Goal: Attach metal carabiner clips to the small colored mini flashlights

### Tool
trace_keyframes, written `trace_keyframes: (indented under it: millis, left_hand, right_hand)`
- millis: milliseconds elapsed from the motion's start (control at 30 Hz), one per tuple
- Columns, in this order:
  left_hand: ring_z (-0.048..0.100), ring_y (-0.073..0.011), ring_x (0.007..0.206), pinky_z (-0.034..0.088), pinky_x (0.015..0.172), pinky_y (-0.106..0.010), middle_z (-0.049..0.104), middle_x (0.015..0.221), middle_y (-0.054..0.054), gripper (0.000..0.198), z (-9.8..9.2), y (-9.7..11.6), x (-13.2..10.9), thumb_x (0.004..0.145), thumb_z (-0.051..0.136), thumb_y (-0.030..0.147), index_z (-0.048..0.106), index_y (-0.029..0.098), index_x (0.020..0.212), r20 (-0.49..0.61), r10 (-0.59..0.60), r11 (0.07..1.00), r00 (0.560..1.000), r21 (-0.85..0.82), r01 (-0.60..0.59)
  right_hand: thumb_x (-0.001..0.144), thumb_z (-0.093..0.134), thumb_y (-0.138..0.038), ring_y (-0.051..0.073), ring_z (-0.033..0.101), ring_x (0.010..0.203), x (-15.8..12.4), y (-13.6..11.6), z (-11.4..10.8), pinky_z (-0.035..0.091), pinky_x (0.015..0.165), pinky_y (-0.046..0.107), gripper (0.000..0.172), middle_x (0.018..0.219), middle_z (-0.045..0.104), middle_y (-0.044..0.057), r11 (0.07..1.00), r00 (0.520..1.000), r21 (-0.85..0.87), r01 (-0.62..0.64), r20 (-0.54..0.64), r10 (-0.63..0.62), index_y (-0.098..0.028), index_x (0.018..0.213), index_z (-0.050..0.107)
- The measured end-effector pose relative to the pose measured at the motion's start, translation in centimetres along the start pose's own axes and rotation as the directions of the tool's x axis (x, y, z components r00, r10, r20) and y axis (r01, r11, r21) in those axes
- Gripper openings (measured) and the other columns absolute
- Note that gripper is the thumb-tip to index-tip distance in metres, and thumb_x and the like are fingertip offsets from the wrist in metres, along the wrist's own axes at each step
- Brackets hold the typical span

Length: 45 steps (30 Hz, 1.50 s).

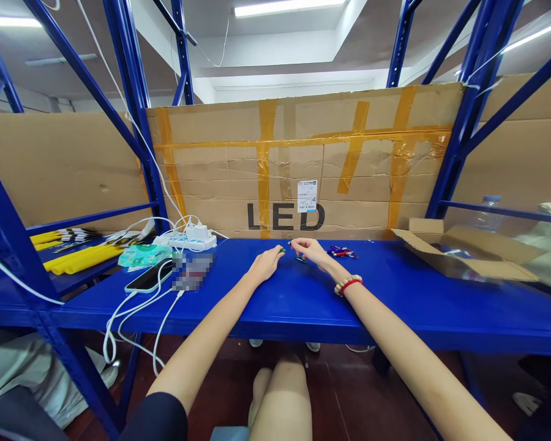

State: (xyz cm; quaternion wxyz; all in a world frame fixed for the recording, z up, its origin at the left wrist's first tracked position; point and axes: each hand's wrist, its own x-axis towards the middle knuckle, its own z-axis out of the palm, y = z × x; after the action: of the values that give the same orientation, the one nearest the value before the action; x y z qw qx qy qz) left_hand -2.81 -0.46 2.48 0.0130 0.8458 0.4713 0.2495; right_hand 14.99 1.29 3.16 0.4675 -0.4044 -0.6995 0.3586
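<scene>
Above the blue shelf top [266,306], both my hands are close together with a small gap between them. My left hand [266,264] pinches a small green piece [282,250], too small to name. On the other side of the gap, my right hand [311,251], with a beaded and red bracelet at the wrist, has its thumb and finger pressed together on a tiny dark green piece [289,244]. Just under the right hand lies another small green piece [300,260]. A little pile of shiny red and purple pieces [343,252] rests behind the right wrist.
An open cardboard box [463,266] stands at right. On the left are a phone [149,277], white cables, a power strip [188,242], a teal packet [143,255] and yellow bundles [85,257]. A taped cardboard wall [220,177] closes the back; blue posts flank it.
</scene>
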Motion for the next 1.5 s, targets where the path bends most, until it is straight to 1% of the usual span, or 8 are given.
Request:
trace_keyframes:
  millis: [200, 300, 533, 733, 967, 1233, 1400, 1500]
  left_hand:
    - [0.061, -0.0186, 0.104, 0.048, 0.084, -0.028, 0.064, 0.112, -0.004, 0.023, 0.2, -0.2, 0.2, 0.098, 0.029, 0.027, 0.05, 0.023, 0.107, -0.02, 0.085, 0.996, 0.996, 0.032, -0.084]
    - [0.061, -0.0175, 0.104, 0.048, 0.085, -0.027, 0.064, 0.112, -0.004, 0.022, 0.3, -0.2, 0.1, 0.098, 0.03, 0.027, 0.05, 0.023, 0.107, -0.014, 0.114, 0.991, 0.993, 0.079, -0.112]
    - [0.062, -0.0209, 0.101, 0.047, 0.086, -0.03, 0.065, 0.108, -0.011, 0.024, 0.2, 0.3, -0.1, 0.098, 0.031, 0.025, 0.052, 0.016, 0.107, 0.08, 0.236, 0.935, 0.969, 0.252, -0.248]
    - [0.063, -0.02, 0.098, 0.049, 0.082, -0.029, 0.066, 0.103, -0.01, 0.022, 0.8, -0.2, 0.0, 0.097, 0.034, 0.024, 0.053, 0.016, 0.105, 0.019, 0.316, 0.91, 0.949, 0.275, -0.309]
    - [0.065, -0.0183, 0.086, 0.05, 0.073, -0.028, 0.067, 0.092, -0.008, 0.022, 1.4, -1.1, 0.3, 0.096, 0.036, 0.023, 0.054, 0.014, 0.103, -0.072, 0.458, 0.831, 0.886, 0.389, -0.398]
    - [0.064, -0.0183, 0.081, 0.048, 0.069, -0.028, 0.066, 0.087, -0.008, 0.026, 1.6, -1.4, 0.4, 0.096, 0.034, 0.023, 0.056, 0.014, 0.107, -0.136, 0.526, 0.766, 0.839, 0.505, -0.398]
    - [0.063, -0.0189, 0.08, 0.047, 0.069, -0.03, 0.065, 0.086, -0.009, 0.028, 1.6, -1.4, 0.5, 0.097, 0.033, 0.023, 0.055, 0.014, 0.112, -0.187, 0.524, 0.763, 0.831, 0.537, -0.36]
    - [0.063, -0.0181, 0.08, 0.047, 0.072, -0.029, 0.066, 0.089, -0.008, 0.03, 1.7, -1.4, 0.5, 0.097, 0.033, 0.024, 0.052, 0.015, 0.119, -0.211, 0.512, 0.778, 0.833, 0.525, -0.345]
  right_hand:
    - [0.062, 0.064, -0.064, 0.008, 0.042, 0.055, -0.3, -0.1, 0.0, 0.031, 0.048, 0.02, 0.051, 0.061, 0.05, -0.001, 0.998, 0.992, -0.05, -0.037, 0.115, 0.042, -0.015, 0.074, 0.065]
    - [0.061, 0.068, -0.061, 0.008, 0.042, 0.057, -0.7, -0.4, -0.1, 0.031, 0.049, 0.02, 0.049, 0.061, 0.051, -0.001, 0.995, 0.987, -0.062, -0.083, 0.131, 0.09, -0.015, 0.076, 0.067]
    - [0.058, 0.073, -0.051, 0.006, 0.038, 0.054, -1.2, 0.5, -1.4, 0.029, 0.048, 0.019, 0.039, 0.06, 0.049, -0.004, 0.986, 0.976, -0.097, -0.137, 0.159, 0.151, -0.015, 0.073, 0.067]
    - [0.056, 0.07, -0.044, 0.006, 0.041, 0.049, -0.9, 0.8, -1.3, 0.03, 0.046, 0.021, 0.032, 0.057, 0.051, -0.003, 0.987, 0.985, -0.113, -0.113, 0.122, 0.126, -0.014, 0.069, 0.066]
    - [0.052, 0.069, -0.042, 0.006, 0.039, 0.049, -0.9, 0.3, -1.2, 0.029, 0.048, 0.022, 0.032, 0.056, 0.054, -0.003, 0.991, 0.993, -0.118, -0.055, 0.098, 0.067, -0.013, 0.064, 0.064]
    - [0.059, 0.068, -0.048, 0.005, 0.035, 0.046, -1.5, -0.2, -1.1, 0.024, 0.045, 0.022, 0.035, 0.048, 0.042, -0.007, 0.984, 0.961, -0.091, -0.155, 0.218, 0.172, -0.015, 0.061, 0.056]
    - [0.057, 0.074, -0.049, 0.004, 0.033, 0.048, -1.3, -0.3, -1.0, 0.021, 0.045, 0.02, 0.039, 0.053, 0.044, -0.006, 0.976, 0.956, -0.039, -0.214, 0.195, 0.217, -0.014, 0.069, 0.061]
    - [0.061, 0.075, -0.045, 0.005, 0.035, 0.051, -1.2, -0.3, -1.0, 0.022, 0.045, 0.02, 0.035, 0.057, 0.046, -0.005, 0.961, 0.952, 0.019, -0.275, 0.147, 0.27, -0.014, 0.072, 0.064]
